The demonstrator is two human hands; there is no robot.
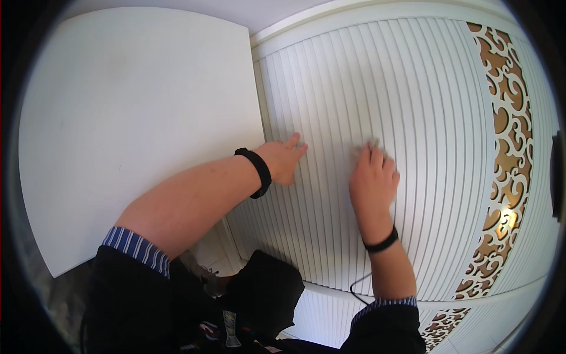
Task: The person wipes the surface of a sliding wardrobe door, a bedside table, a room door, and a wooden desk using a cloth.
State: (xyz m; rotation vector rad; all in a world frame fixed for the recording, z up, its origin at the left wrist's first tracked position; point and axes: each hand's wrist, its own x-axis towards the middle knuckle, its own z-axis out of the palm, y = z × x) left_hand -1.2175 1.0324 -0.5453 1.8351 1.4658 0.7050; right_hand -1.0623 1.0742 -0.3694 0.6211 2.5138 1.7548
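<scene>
A white slatted door panel [424, 147] fills the middle of the head view. Against its left part rests my left hand [284, 156], fingers stretched out and spread, nothing seen in them. Farther right, my right hand [376, 183] is at the slats with its fingers bent together. A blurred, pale greyish bit shows by its fingertips, too smeared to name. Both wrists wear black bands, and my left forearm crosses in front of a plain white board [141, 94].
A strip of white scrollwork over brown [508, 130] runs down the panel's right side. At far right a dark object [556, 177] juts in. Below hangs black cloth [265, 289], with a thin black cord [354, 287] near my right forearm.
</scene>
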